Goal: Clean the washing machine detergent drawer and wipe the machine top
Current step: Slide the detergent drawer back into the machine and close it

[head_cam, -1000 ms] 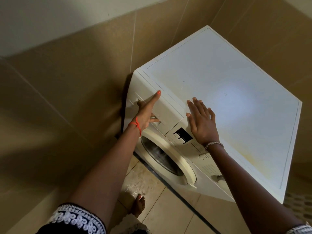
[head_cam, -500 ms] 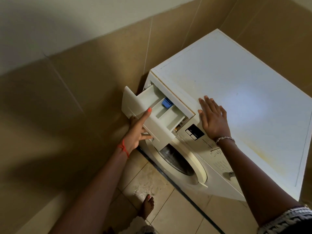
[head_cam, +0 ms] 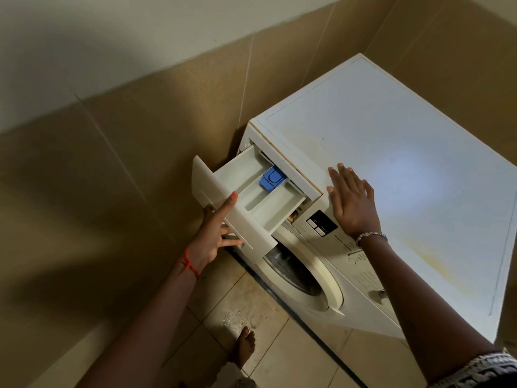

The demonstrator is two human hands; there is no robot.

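A white front-loading washing machine stands in a tiled corner. Its detergent drawer is pulled far out toward me, showing white compartments and a blue insert at the back. My left hand grips the drawer's front panel, thumb on top and fingers underneath. My right hand lies flat with spread fingers on the front edge of the machine top, just right of the drawer slot. The top has yellowish stains toward its near right side.
Beige tiled walls close in on the machine's left and back. The round door sits below the drawer, shut. The tiled floor in front shows a pale spill. My bare foot stands on the floor near it.
The drawer went from closed to pulled far out, drawn by my left hand. My right hand stayed flat on the machine top.
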